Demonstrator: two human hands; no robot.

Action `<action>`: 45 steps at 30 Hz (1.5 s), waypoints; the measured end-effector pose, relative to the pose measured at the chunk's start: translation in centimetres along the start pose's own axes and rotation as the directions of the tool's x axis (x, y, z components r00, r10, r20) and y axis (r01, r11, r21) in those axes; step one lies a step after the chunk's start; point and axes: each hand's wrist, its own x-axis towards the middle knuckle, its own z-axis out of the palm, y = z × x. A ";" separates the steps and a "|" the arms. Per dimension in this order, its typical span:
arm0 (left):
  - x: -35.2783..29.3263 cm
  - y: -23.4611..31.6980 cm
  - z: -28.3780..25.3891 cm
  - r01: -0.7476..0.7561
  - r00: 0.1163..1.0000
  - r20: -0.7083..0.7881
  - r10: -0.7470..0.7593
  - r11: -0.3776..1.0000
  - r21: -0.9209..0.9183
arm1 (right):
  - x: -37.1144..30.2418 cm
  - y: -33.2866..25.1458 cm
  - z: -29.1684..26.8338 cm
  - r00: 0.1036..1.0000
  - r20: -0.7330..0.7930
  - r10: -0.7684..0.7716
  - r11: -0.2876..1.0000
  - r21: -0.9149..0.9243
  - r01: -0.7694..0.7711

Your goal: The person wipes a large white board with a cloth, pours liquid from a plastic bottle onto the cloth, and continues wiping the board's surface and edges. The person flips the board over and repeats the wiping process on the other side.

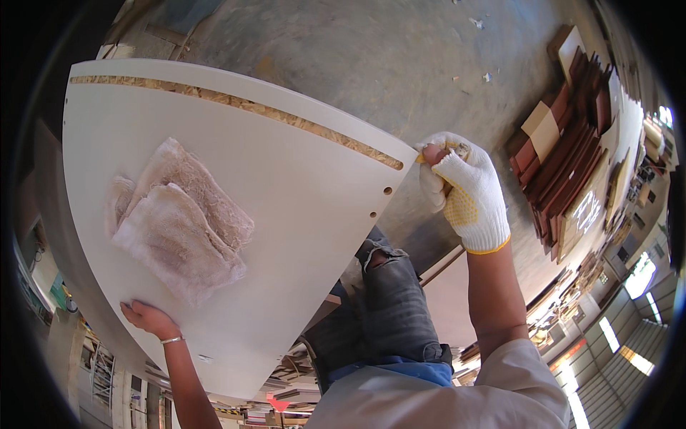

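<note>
A large white board [307, 214] lies before me, with a long groove [236, 106] showing bare chipboard along its far edge. Two round holes sit near its right corner. On its left half rests a crumpled, pinkish-white cloth [182, 229]. Just below the cloth, my bare left hand [151, 319], a bracelet at its wrist, lies on the board by the left edge with its fingers stretched out. My right hand [461, 179], in a white knit glove with bare fingertips, is closed in a pinch at the board's right corner. A small yellowish bit shows at its fingertips; its kind is unclear.
Stacks of dark red-brown and pale boards [568, 150] stand on the floor to the right. Scraps [487, 76] lie on the grey concrete floor [343, 50]. My legs [393, 300] are close by the board's near right edge, and another pale panel [457, 293] lies beside them.
</note>
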 end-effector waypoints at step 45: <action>-0.1 1.2 -0.2 0.059 0.997 0.047 -0.054 0.993 -0.107 | 3.0 5.1 0.8 0.980 0.137 -0.147 0.857 0.512 0.057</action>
